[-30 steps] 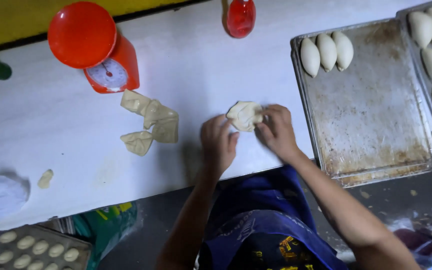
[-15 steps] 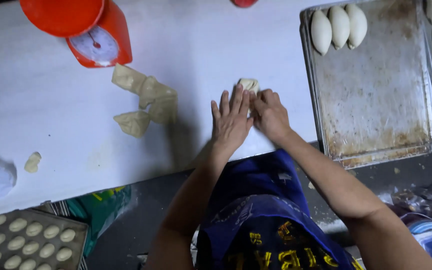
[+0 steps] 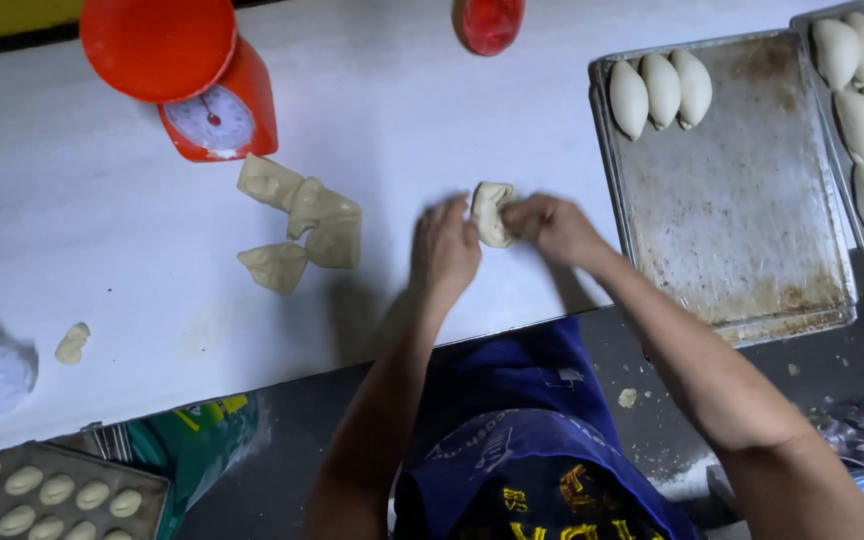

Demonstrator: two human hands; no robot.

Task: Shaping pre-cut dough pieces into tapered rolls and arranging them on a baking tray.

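Flanking the hands point(image 3: 497, 235): dough pieces point(image 3: 302, 222), seemingly metal tray point(image 3: 742, 210).

Tray point(image 3: 732, 200) blocks rightward (left open).

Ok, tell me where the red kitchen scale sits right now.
In the head view the red kitchen scale stands at the upper left of the white table, just above the loose dough pieces.

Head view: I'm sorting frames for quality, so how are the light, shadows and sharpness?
Head view: bright, washed-out white table; shadows below the left hand and right hand; floor dim; dough piece and fingers slightly soft.
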